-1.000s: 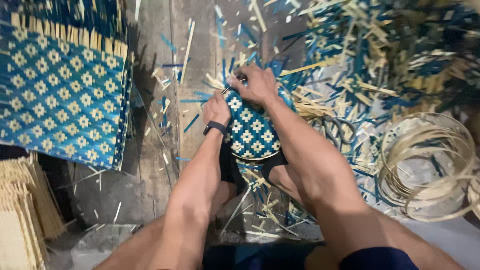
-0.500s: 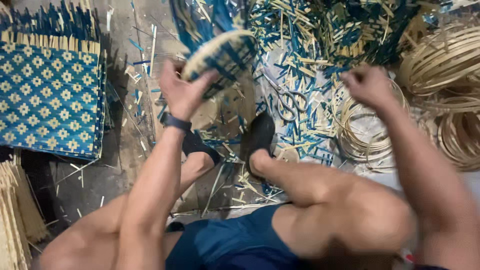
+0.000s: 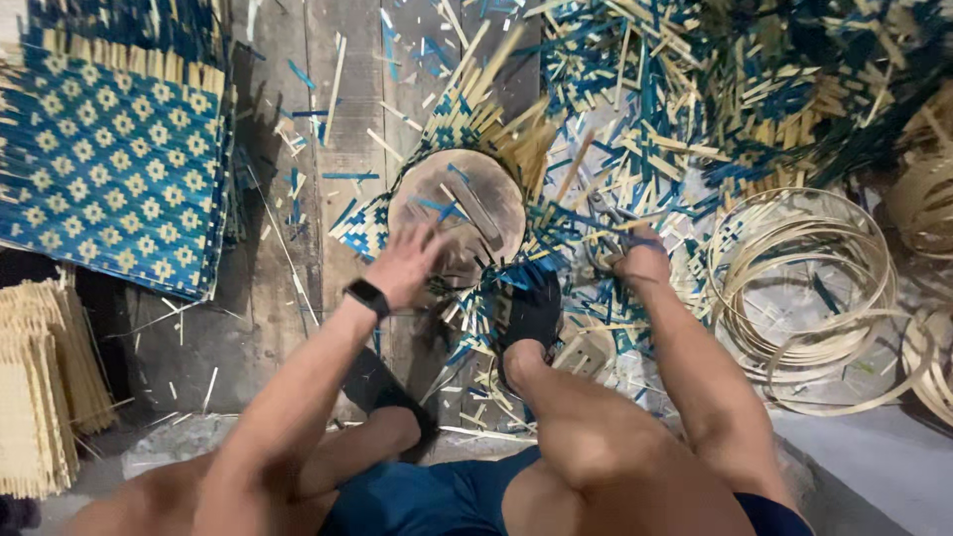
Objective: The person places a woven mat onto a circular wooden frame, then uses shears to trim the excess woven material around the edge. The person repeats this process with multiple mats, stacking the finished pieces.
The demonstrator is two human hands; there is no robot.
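The left hand (image 3: 409,263), a dark watch (image 3: 368,297) on its wrist, lies open with fingers spread, resting on the near edge of a round wooden block (image 3: 459,203); it grips nothing. A blue-and-cream woven piece (image 3: 369,224) lies under the block, its loose strips fanning out past the far and left edges. The right hand (image 3: 643,260) is curled closed over the handles of a pair of scissors (image 3: 608,220) lying among the cut strips to the right of the block. A black sandal (image 3: 528,316) presses on the strips between the two hands. Further right, coils of pale bamboo hoops (image 3: 806,288) sit on the floor. Far left lies a large woven mat (image 3: 109,179) in the same pattern, with a stack of plain splints (image 3: 40,387) just below it
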